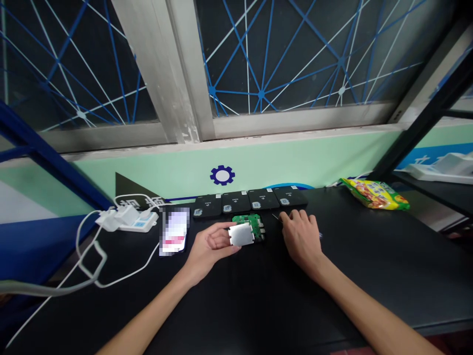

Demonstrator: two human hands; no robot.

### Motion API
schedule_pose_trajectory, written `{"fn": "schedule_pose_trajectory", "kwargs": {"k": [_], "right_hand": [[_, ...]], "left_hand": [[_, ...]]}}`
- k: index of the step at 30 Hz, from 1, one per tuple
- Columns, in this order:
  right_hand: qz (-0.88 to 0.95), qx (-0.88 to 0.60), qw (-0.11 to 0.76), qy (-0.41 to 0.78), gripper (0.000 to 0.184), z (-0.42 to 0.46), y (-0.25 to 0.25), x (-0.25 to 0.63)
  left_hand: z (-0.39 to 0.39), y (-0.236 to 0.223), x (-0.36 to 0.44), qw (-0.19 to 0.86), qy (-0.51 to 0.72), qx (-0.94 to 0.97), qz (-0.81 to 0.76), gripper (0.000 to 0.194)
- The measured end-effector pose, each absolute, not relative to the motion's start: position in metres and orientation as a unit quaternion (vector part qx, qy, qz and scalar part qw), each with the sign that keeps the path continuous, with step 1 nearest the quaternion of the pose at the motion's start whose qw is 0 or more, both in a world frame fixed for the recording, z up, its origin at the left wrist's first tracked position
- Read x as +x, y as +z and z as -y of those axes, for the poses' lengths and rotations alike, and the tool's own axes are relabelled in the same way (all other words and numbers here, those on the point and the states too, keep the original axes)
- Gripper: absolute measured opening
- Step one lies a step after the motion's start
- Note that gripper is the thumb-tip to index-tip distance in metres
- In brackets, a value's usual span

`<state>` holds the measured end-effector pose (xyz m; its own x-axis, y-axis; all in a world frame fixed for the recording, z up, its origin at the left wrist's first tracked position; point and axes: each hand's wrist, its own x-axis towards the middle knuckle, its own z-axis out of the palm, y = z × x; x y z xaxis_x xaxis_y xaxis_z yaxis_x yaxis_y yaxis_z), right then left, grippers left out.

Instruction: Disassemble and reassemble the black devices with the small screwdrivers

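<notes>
My left hand [214, 243] is closed on a flat silver metal plate [241, 234], with the thumb along its lower edge. Just behind and to the right of the plate is a green circuit board [260, 221] with metal ports on its right side. Whether plate and board are joined, I cannot tell. To the right, my right hand [301, 236] rests low over the table, palm down, with its fingers curled around a thin metal-tipped tool [275, 217]. The slim tip points left, and a bluish end shows past the hand; the fingers hide the rest.
Several black boxes [236, 203] stand in a row along the wall. At left are a lit phone [175, 231], a white power strip [138, 220] and loose white cables [127, 281]. A yellow-green snack packet [375, 194] lies at right on the black table [236, 305].
</notes>
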<state>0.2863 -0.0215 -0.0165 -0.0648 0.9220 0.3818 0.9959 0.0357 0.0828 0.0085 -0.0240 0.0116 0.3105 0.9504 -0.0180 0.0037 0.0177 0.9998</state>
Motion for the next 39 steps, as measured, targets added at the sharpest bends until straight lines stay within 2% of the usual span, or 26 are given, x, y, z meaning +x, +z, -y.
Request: {"fn": "schedule_pose_trajectory", "kwargs": {"k": [4,7,9,11,14,24,29,33,39], "right_hand": [[0.722,-0.630,0.246,-0.146,0.015,0.018,-0.015,0.284],[0.767,-0.528,0.365,-0.001,0.018,0.022,-0.008,0.277],[0.794,-0.441,0.403,0.111,0.025,0.027,-0.002,0.272],[0.813,-0.380,0.405,0.176,0.037,0.034,0.002,0.268],[0.827,-0.346,0.399,0.195,0.050,0.039,0.002,0.265],[0.841,-0.328,0.392,0.179,0.055,0.037,-0.003,0.265],[0.840,-0.315,0.388,0.213,0.059,0.040,0.002,0.264],[0.803,-0.300,0.423,0.294,0.053,0.043,0.008,0.260],[0.650,-0.277,0.460,0.539,0.057,0.048,0.008,0.255]], "left_hand": [[0.024,0.010,0.009,0.573,0.409,0.572,-0.422,0.061],[0.023,0.007,0.009,0.573,0.406,0.577,-0.417,0.061],[0.023,0.004,0.009,0.576,0.404,0.578,-0.413,0.062],[0.022,0.003,0.008,0.583,0.404,0.577,-0.406,0.062],[0.023,0.003,0.007,0.597,0.400,0.574,-0.392,0.063],[0.029,0.010,0.007,0.605,0.370,0.605,-0.361,0.063],[0.032,0.016,0.006,0.621,0.346,0.628,-0.317,0.064],[0.031,0.017,0.004,0.635,0.387,0.612,-0.270,0.071],[0.028,0.015,0.000,0.604,0.413,0.614,-0.296,0.050]]}}
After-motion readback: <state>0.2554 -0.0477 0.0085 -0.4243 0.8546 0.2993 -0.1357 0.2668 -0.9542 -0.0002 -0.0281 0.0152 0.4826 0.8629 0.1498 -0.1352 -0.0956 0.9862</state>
